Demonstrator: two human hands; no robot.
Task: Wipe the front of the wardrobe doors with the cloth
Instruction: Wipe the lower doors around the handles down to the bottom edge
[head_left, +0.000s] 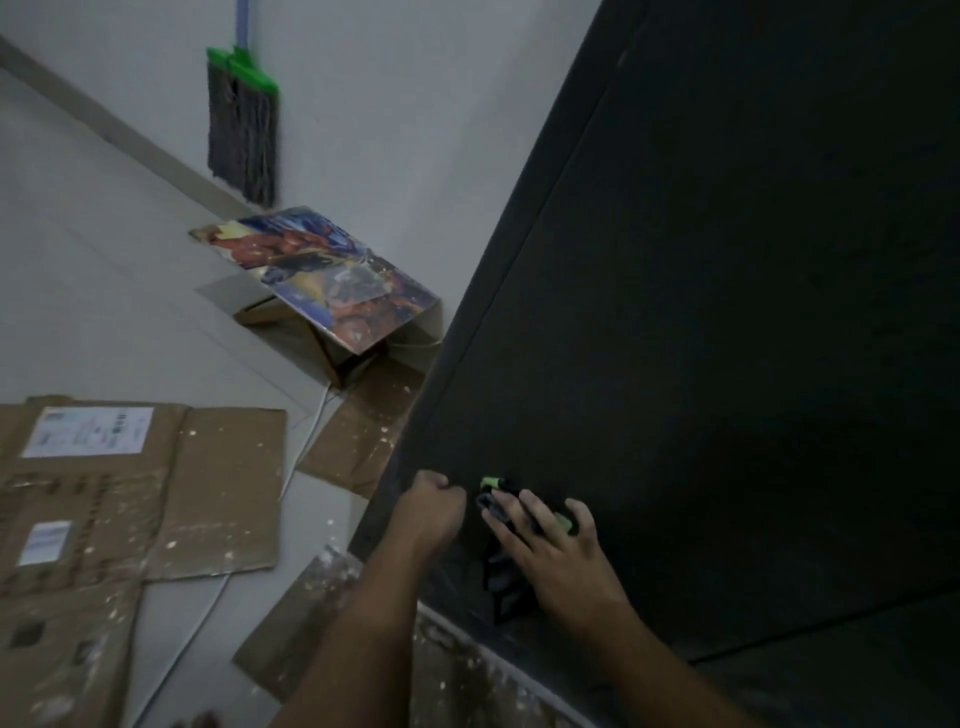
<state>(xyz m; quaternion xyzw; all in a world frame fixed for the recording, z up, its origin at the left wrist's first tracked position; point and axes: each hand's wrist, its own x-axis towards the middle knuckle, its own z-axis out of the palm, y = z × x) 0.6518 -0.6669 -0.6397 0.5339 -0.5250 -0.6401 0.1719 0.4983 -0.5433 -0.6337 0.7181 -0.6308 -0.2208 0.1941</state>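
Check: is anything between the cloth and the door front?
Nothing visible. The right hand presses the cloth straight onto the wardrobe door; the left hand grips the door's edge, left of the cloth.

The wardrobe door (727, 312) stands right, cardboard (130, 493) lies left on the floor (78, 260), a mop (241, 119) against the wall (389, 104) behind.

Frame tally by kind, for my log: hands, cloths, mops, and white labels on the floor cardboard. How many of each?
hands: 2 (left hand, right hand)
cloth: 1
mop: 1
white labels: 2 (upper label, lower label)
total: 6
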